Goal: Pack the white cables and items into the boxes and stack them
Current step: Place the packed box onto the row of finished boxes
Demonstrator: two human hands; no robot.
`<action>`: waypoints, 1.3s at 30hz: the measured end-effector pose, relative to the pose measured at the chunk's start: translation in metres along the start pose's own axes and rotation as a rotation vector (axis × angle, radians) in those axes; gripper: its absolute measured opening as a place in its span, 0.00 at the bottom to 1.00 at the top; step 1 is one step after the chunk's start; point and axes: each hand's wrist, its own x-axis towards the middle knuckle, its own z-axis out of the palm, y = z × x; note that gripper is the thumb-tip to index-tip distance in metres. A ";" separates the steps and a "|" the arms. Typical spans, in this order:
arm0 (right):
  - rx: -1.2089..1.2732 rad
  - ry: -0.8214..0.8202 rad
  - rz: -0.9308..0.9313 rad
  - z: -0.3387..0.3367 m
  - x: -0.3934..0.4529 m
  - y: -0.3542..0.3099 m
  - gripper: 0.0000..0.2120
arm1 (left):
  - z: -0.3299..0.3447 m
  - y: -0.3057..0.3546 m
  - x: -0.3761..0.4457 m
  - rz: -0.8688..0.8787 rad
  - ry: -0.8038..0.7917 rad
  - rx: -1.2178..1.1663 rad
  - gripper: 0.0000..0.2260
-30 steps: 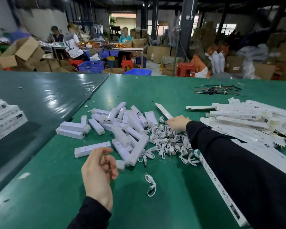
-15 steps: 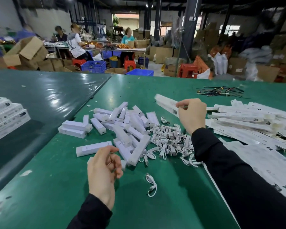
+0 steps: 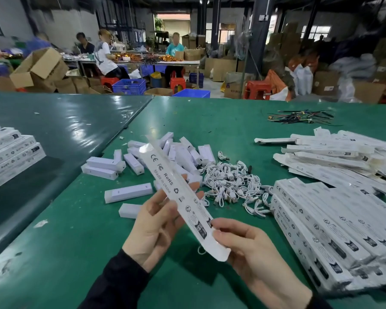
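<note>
Head view: both hands hold one long flat white box (image 3: 181, 195) above the green table (image 3: 210, 121). The left hand (image 3: 153, 228) grips its middle, and the right hand (image 3: 247, 246) pinches its near end (printed side up). Beyond the box lie white items (image 3: 129, 192); right of it lie coiled white cables (image 3: 232, 184) and stacked boxes (image 3: 325, 226).
</note>
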 end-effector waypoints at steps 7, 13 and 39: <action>-0.196 -0.087 -0.106 0.000 -0.003 0.001 0.27 | -0.002 -0.004 0.003 -0.007 0.077 0.072 0.29; -0.405 -0.097 -0.142 0.000 -0.005 0.006 0.06 | -0.001 -0.011 0.000 -0.017 0.153 0.324 0.30; -0.048 -0.334 0.276 0.005 -0.002 0.003 0.20 | 0.003 0.000 -0.001 -0.162 0.104 0.115 0.29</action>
